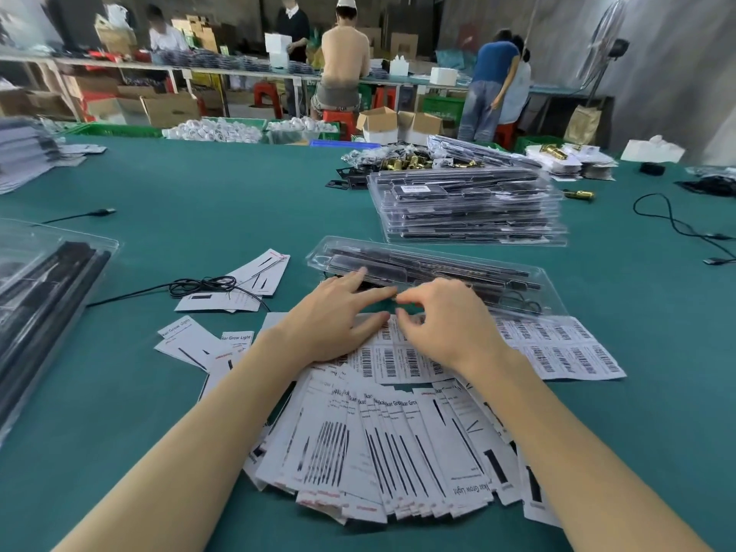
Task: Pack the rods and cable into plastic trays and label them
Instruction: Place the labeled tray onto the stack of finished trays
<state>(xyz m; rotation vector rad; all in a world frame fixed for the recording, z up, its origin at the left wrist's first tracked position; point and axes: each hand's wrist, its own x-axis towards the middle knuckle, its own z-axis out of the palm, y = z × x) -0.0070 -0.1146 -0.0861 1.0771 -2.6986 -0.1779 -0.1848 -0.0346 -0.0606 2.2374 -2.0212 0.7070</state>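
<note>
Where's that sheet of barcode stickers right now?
The barcode sticker sheet lies flat on the green table, centre-right, just in front of the packed plastic tray, partly under both hands.

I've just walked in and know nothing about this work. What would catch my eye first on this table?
Probably the two bare hands, left hand and right hand, meeting over a sheet of barcode labels at the centre. Just beyond them lies a clear plastic tray holding black rods, with a tall stack of filled trays behind it to the right. Nearest you, printed cards fan out.
</note>
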